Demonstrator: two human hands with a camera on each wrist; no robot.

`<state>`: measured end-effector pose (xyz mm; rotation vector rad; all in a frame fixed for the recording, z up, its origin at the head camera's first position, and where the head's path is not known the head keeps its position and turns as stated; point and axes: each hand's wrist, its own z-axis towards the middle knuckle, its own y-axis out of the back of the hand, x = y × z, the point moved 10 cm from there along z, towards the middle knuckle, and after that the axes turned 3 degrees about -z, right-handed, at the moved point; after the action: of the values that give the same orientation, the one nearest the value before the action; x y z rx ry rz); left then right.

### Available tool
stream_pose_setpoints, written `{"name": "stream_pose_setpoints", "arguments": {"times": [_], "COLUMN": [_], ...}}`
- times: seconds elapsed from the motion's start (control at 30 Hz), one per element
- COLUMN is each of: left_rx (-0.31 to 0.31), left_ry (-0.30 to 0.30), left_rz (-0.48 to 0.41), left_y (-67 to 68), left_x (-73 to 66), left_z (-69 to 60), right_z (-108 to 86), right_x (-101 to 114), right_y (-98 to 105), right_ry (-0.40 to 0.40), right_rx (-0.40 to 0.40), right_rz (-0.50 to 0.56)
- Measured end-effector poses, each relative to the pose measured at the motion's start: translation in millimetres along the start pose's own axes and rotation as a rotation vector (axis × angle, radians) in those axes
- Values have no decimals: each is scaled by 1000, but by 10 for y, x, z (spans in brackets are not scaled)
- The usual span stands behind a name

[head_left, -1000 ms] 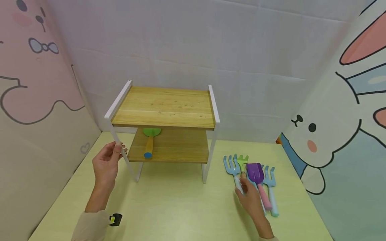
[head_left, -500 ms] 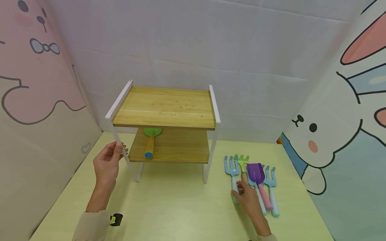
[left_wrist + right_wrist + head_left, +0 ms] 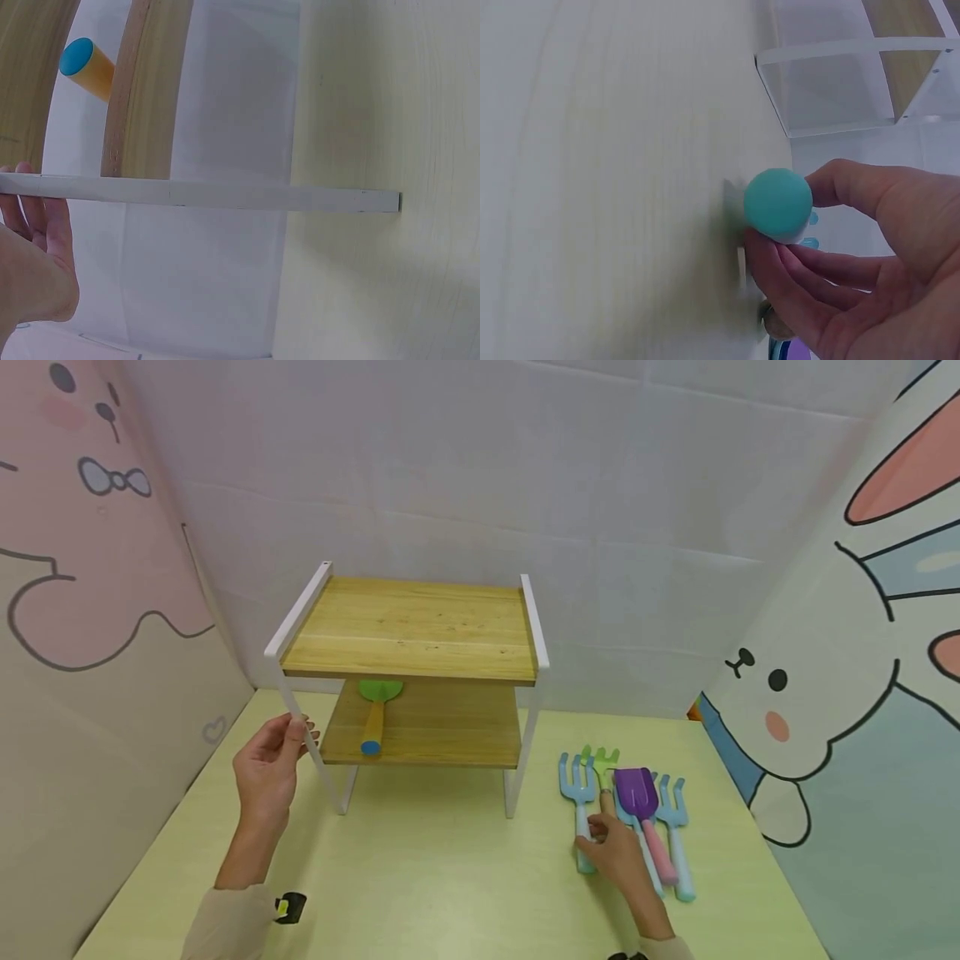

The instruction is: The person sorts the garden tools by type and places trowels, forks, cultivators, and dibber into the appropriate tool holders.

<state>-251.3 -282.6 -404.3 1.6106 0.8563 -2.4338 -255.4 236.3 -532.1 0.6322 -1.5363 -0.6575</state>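
Observation:
My left hand [image 3: 266, 768] holds the white left front leg of a two-tier wooden shelf [image 3: 420, 627], its thumb and fingers around the metal. In the left wrist view that leg [image 3: 225, 195] crosses the frame, fingertips showing behind it. To the right on the table, my right hand [image 3: 618, 852] pinches the pale blue handle of a blue garden hand fork [image 3: 577, 792], tines pointing away from me. The right wrist view shows the handle's teal end [image 3: 778, 202] between thumb and fingers. On the lower shelf lies a green toy shovel [image 3: 373, 722] with an orange handle.
Beside the right hand lie a green hand rake [image 3: 602, 762], a purple shovel [image 3: 636, 793] with a pink handle, and another blue fork [image 3: 671, 814]. A further blue tool is partly hidden under the purple shovel. Printed cloth walls [image 3: 637, 527] enclose the table.
The blue fork has turned straighter and slid slightly towards me, with my right hand shifting left on its handle. My left hand has stayed on the shelf leg.

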Motion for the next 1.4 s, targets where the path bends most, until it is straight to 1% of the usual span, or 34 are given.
{"name": "stream_pose_setpoints", "arguments": {"times": [0.23, 0.43, 0.67, 0.8, 0.9, 1.1, 1.23, 1.4], "left_rx": [11, 7, -1, -2, -1, 2, 12, 9], "left_ry": [-12, -13, -7, -2, 0, -6, -12, -9], "left_rz": [12, 5, 1, 2, 10, 14, 5, 12], "left_y": [-21, -20, 6, 4, 3, -1, -10, -5], "left_x": [-11, -30, -21, -6, 7, 5, -4, -5], "left_z": [0, 3, -4, -2, -1, 0, -4, -9], "right_z": [23, -1, -62, -109, -146, -205, -239, -283], "right_x": [-142, -193, -192, -198, -173, -99, -48, -6], "right_y": [-59, -107, -130, -149, -143, -103, -53, 0], "right_ry": [-92, -167, -207, -230, -225, -184, -154, -160], "right_rx": [63, 116, 144, 150, 151, 153, 151, 151], "right_rz": [162, 305, 353, 409, 444, 526, 525, 532]}}
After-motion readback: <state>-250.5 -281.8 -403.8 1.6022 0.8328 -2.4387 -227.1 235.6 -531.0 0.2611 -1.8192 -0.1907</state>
